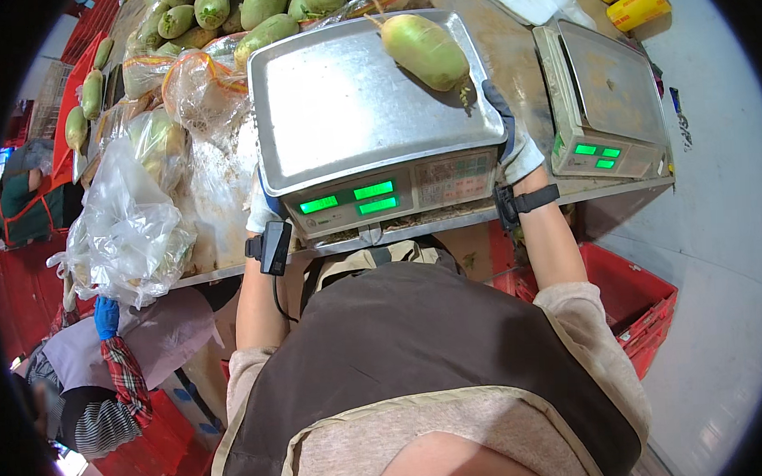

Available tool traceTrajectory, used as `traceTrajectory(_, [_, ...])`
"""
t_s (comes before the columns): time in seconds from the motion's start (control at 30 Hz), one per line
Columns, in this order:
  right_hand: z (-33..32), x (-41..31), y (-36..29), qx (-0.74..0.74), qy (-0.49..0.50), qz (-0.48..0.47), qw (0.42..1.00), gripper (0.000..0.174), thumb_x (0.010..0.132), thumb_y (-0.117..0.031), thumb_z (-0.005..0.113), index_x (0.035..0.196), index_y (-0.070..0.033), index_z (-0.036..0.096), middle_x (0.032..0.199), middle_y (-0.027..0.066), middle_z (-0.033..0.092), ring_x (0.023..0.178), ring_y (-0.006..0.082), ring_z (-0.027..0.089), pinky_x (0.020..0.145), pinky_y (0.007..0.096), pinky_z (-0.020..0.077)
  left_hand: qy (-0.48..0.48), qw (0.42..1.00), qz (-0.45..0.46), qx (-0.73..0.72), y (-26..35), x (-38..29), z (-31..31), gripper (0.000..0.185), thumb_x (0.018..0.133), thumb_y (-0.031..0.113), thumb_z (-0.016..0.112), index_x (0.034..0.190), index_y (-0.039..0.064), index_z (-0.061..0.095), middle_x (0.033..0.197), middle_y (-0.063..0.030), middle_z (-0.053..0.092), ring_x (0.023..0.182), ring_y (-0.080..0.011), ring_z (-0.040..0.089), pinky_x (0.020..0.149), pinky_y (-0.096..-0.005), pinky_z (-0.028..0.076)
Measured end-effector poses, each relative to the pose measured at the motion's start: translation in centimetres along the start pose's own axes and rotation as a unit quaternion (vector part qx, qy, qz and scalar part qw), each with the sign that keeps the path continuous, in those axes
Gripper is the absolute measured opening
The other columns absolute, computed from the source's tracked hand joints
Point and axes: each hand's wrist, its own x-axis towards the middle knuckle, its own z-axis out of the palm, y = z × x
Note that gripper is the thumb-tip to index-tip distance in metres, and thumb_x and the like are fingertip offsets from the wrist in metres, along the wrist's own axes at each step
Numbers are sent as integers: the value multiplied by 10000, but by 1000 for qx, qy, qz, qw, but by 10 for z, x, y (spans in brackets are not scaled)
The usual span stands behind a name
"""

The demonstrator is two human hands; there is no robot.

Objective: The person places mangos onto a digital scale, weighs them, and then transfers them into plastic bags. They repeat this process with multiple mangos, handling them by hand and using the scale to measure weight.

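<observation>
A digital scale point(391, 192) with a metal tray and lit green displays stands at the table's edge before me. One green radish point(424, 51) lies at the tray's upper right, its thin root to the upper left. My left hand point(264, 202), in a white and blue glove, holds the scale's left side; the scale hides its fingers. My right hand point(516, 137), gloved alike, grips the scale's right side near the tray's edge. Both wrists wear black straps, the left one with a small black device.
Green radishes point(265, 5) and plastic bags of them point(195, 86) cover the table's upper left. A clear bag point(128, 225) hangs near the front edge beside a co-worker's blue-gloved hand point(106, 317). Right stand a second scale point(615, 83), yellow rolls point(638, 6) and red crates point(642, 289) below.
</observation>
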Motion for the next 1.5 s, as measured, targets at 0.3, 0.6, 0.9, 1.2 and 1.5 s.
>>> traceTrajectory(0.3, [-1,4,-11,-106,43,-45,992,544,991,-439,436,1393,-72,429,1247,58,585,1095,162,558,931,279,459,10,951,-63,-302,47,-24,32,623,975,537,358,1260,17,549,1205,-130,620,1095,-230,588,958,-365,453])
traceTrajectory(0.6, [15,15,-44,-191,129,-94,968,627,969,-496,435,1426,-71,365,1374,118,485,1214,236,503,1027,336,409,-11,959,-4,-282,20,-38,19,669,966,580,349,1211,-5,561,1125,-99,646,1035,-194,598,938,-321,445])
traceTrajectory(0.9, [82,67,-85,-877,102,-141,448,1019,709,-603,693,1439,-18,289,1399,257,418,1244,375,469,1015,361,411,82,971,-6,-226,25,-46,-24,499,976,365,504,1269,-38,481,1184,-185,586,1053,-265,592,927,-396,483])
traceTrajectory(1.2, [114,34,-74,-788,-22,-65,611,879,735,-392,750,1410,-12,333,1142,247,620,1070,327,609,876,389,494,140,967,98,-190,42,-91,-87,347,981,217,483,1198,-49,532,1089,-187,634,974,-262,647,859,-348,531])
traceTrajectory(1.5, [236,190,-76,-888,-3,-109,448,753,796,-488,643,1344,-5,461,1204,233,605,1057,362,617,913,415,490,206,963,109,-139,62,-106,-106,460,982,314,496,1226,-76,517,1105,-194,626,1006,-262,632,893,-366,514])
